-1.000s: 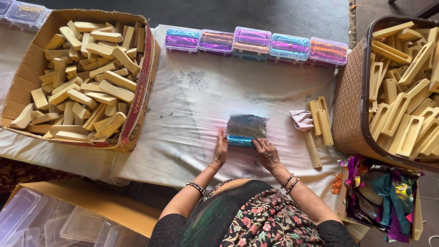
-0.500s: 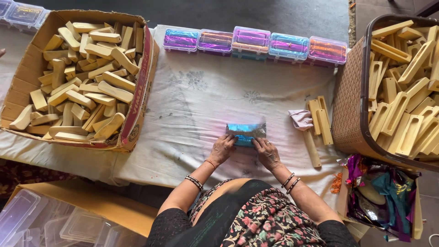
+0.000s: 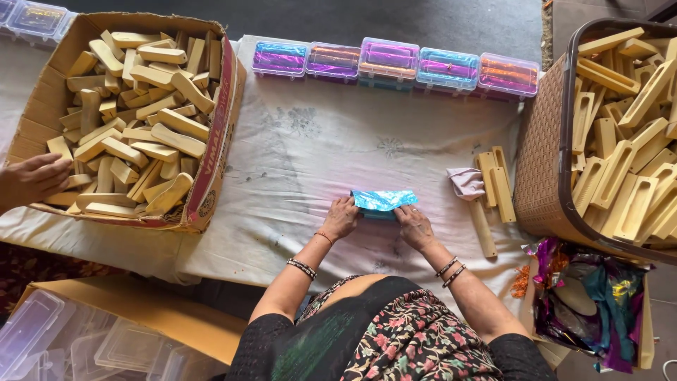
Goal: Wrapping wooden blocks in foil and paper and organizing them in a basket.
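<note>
Foil (image 3: 383,200), shiny blue and creased, lay near the middle of the white cloth (image 3: 317,162), wrapped over a small block that barely showed. Both hands pressed on it from the near side: the left hand (image 3: 340,217) had its fingers bent down on the foil's left end, and the right hand (image 3: 415,226) lay with its fingers on the right end; neither was closed around it.

At the far left, a cardboard box (image 3: 211,169) with red print on its side held a loose heap of pale wooden blocks (image 3: 134,120), and another person's hand (image 3: 32,180) rested at its left edge. Along the far edge of the cloth stood a row of five clear lidded boxes (image 3: 395,63) holding foil in purple, orange, violet, blue and orange-red. Right of the foil lay a crumpled pale cloth (image 3: 467,182) touching a few wooden frames (image 3: 493,187). A brown woven basket (image 3: 543,155) at the right was full of more frames. Near the left corner, a second carton (image 3: 141,310) held empty clear boxes (image 3: 56,339).
</note>
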